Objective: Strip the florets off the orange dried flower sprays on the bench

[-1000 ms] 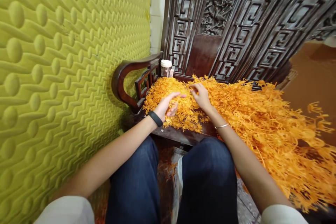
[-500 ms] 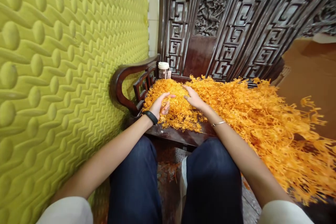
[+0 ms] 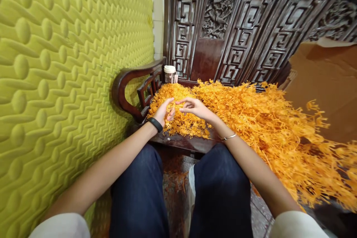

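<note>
My left hand (image 3: 165, 112), with a black wristband, curls its fingers around a small orange plastic flower piece (image 3: 169, 108), partly hidden by the fingers. Close to it on the right is my right hand (image 3: 196, 108), wearing a thin bracelet. Its index finger and thumb point at the left hand with a gap between them, and the other fingers are bent. No held piece shows there. Both hands are over a heap of loose orange plastic flower pieces (image 3: 191, 124) on the dark wooden bench (image 3: 184, 143).
A larger pile of orange branching plastic flowers (image 3: 251, 119) spreads along the bench to the right. A lidded cup (image 3: 169, 75) stands by the carved armrest (image 3: 119, 93). Yellow padded wall (image 3: 69, 63) is on the left, brown cardboard (image 3: 323, 85) on the right.
My right hand has moved left from over the heap to beside my left hand, its fingers bending more. The left hand keeps its curl. The view has shifted slightly.
</note>
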A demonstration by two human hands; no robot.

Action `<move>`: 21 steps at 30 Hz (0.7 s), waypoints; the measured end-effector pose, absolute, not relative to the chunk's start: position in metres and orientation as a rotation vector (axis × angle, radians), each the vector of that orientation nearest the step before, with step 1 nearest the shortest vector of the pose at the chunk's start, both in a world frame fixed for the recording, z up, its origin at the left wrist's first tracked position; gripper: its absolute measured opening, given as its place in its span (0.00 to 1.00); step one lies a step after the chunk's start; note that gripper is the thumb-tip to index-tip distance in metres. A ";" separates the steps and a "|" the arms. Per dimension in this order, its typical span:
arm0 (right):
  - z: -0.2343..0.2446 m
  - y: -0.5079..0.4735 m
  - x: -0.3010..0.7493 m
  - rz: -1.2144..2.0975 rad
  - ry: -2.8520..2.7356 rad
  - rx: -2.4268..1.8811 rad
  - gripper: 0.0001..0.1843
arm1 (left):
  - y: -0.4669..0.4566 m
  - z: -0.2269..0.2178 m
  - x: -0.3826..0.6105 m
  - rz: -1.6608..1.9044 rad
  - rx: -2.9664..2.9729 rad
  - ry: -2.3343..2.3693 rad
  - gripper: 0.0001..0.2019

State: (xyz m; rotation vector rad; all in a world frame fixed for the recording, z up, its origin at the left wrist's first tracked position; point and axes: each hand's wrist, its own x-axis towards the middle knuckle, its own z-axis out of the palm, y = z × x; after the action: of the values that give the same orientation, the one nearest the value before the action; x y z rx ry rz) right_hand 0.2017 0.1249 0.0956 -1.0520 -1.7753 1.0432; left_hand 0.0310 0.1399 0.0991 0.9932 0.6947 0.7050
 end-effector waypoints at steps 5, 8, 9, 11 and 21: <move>0.095 0.129 0.198 1.027 -1.688 -1.053 0.08 | 0.140 0.099 0.024 0.733 0.979 0.659 0.23; 0.097 0.131 0.197 0.948 -1.593 -1.097 0.06 | 0.140 0.099 0.021 0.693 1.010 0.655 0.26; 0.098 0.131 0.197 0.933 -1.547 -1.103 0.05 | 0.140 0.099 0.020 0.665 1.019 0.649 0.27; 0.100 0.132 0.197 0.922 -1.454 -1.116 0.05 | 0.139 0.100 0.020 0.637 1.024 0.614 0.28; 0.100 0.131 0.192 1.075 -1.297 -1.146 0.05 | 0.139 0.103 0.019 0.636 0.985 0.628 0.29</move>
State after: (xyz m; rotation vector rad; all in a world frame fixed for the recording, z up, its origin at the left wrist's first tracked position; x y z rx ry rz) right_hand 0.1922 0.1313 0.0997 -1.1462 -1.2973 1.0752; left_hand 0.0191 0.1389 0.1034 0.9852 0.6283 0.6361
